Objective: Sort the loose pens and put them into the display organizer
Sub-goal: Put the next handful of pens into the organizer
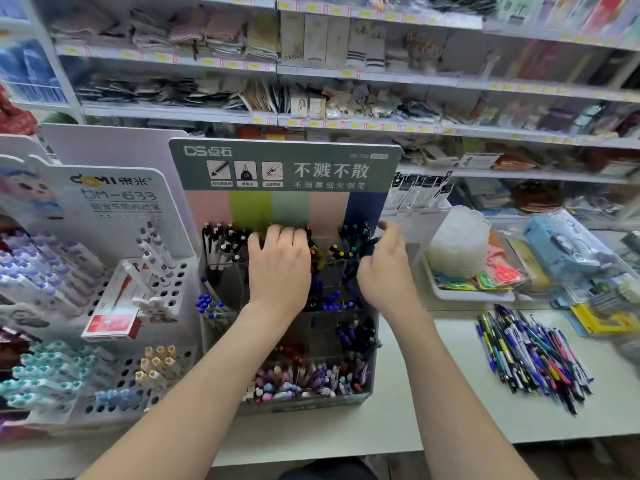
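Note:
The display organizer (304, 405) stands in the middle of the counter, with a green header board and stepped clear compartments of pens grouped by colour. My left hand (278, 268) reaches into its top tier, fingers curled over a bunch of red-tipped pens (307, 230) in the middle compartment. My right hand (384, 271) is at the top right compartment, thumb raised and fingers curled round dark teal pens (355, 239). A heap of loose pens (533, 355) in mixed colours lies on the counter to the right, apart from both hands.
A white perforated pen rack (114, 386) with a red box (114, 318) stands close on the organizer's left. A white tray (474, 295) of small goods sits to its right, with a blue package (568, 249) and a yellow item (602, 323) beyond. Stocked shelves fill the background.

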### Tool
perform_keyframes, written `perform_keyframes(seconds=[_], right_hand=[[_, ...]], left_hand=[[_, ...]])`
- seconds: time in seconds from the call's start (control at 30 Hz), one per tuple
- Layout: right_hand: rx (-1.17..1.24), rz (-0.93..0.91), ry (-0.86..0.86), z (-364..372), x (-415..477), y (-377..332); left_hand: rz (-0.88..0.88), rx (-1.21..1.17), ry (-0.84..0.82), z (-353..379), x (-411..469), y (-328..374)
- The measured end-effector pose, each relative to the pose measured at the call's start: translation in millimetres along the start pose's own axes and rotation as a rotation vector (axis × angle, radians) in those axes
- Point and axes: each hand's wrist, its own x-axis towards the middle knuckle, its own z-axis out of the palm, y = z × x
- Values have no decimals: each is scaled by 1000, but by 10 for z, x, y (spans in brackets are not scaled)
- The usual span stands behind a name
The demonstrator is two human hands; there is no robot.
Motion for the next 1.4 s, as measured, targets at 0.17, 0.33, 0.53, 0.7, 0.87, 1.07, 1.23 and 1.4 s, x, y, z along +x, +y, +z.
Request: perform_keyframes(seconds=[0.17, 0.33, 0.53, 0.7, 0.87, 1.07, 1.23, 1.4], right_hand=[[-100, -147, -13, 88, 123, -27], [-35, -38, 68, 88, 150, -23], [-29, -161, -51, 70, 158, 77], [35, -134, 65, -37, 196, 151], [47, -356, 20, 54, 107, 46], [7, -285, 113, 124, 114, 161], [62, -324, 173, 102, -80, 188], [131, -358, 364, -11, -482, 327]], left_hand=[[-71, 16, -7, -11, 34, 65], [46, -268, 100, 73, -16, 186], [163, -347, 67, 259, 43, 247], [24, -315, 182, 273, 171, 149], [-36, -180, 192, 175, 210, 124], [9, -320, 143, 113, 61, 25], [72, -472, 138, 84, -112, 32], [82, -645, 236, -20, -285, 288]])
